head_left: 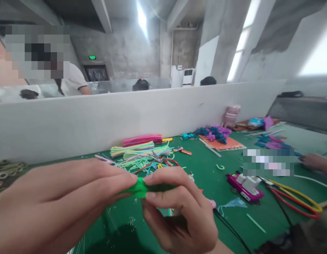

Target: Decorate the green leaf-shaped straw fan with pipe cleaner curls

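Note:
Between my fingertips is a small bright green fuzzy piece [140,187] that looks like folded pipe cleaner. My left hand [76,192] comes in from the left and pinches one end, its fingers pressed together. The other end is gripped by my right hand [183,208], with thumb and fingers closed on it and the lower fingers curled under. Much of the piece is covered by my fingers. Just beyond my hands lie scissors with red handles [172,162] among cut pipe cleaner bits [134,163] on the green table [206,169].
Bundles of pale [131,150] and pink pipe cleaners [142,139] lie against the white partition [100,120]. To the right are a purple power strip [245,188], a glue-gun-like pink tool tip [212,203] with a cable, finished purple pieces [223,132] and another person's hand [315,162].

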A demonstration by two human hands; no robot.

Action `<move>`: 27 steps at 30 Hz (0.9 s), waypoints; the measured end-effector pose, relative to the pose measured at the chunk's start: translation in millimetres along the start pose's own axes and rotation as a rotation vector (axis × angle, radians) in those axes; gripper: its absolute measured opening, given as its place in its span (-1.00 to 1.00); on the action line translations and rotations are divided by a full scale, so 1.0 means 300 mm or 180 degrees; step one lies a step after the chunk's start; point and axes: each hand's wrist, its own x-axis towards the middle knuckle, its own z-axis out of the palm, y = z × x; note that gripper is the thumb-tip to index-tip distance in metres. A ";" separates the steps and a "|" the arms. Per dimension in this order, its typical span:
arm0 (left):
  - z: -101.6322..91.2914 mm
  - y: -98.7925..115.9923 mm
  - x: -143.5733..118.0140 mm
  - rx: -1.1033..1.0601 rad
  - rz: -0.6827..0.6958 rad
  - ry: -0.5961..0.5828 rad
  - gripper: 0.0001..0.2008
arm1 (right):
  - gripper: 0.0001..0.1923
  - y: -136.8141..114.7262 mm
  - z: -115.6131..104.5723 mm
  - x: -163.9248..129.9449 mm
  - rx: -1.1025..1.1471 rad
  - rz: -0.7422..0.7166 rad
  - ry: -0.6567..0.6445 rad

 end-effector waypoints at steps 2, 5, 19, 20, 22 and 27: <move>0.035 -0.017 -0.009 0.1075 0.0762 0.0328 -0.67 | -0.69 0.012 -0.005 0.002 -0.0106 -0.0063 -0.0121; 0.085 -0.053 -0.013 0.1462 0.1070 0.0718 -0.70 | -0.75 0.033 0.002 -0.007 -0.0188 -0.0025 -0.0208; 0.079 -0.061 0.024 0.1658 0.0412 0.0526 -0.85 | -0.90 0.068 0.044 0.049 -0.0677 0.0265 -0.0406; 0.073 -0.065 0.034 0.1628 0.0360 0.0549 -0.85 | -0.91 0.075 0.052 0.058 -0.0744 0.0210 -0.0368; 0.053 -0.063 0.057 0.1543 0.0216 0.0598 -0.83 | -0.91 0.087 0.066 0.083 -0.0745 0.0134 -0.0320; -0.013 -0.047 0.117 0.0844 -0.0934 0.0482 -0.73 | -0.94 0.091 0.086 0.145 -0.0585 0.0304 -0.0254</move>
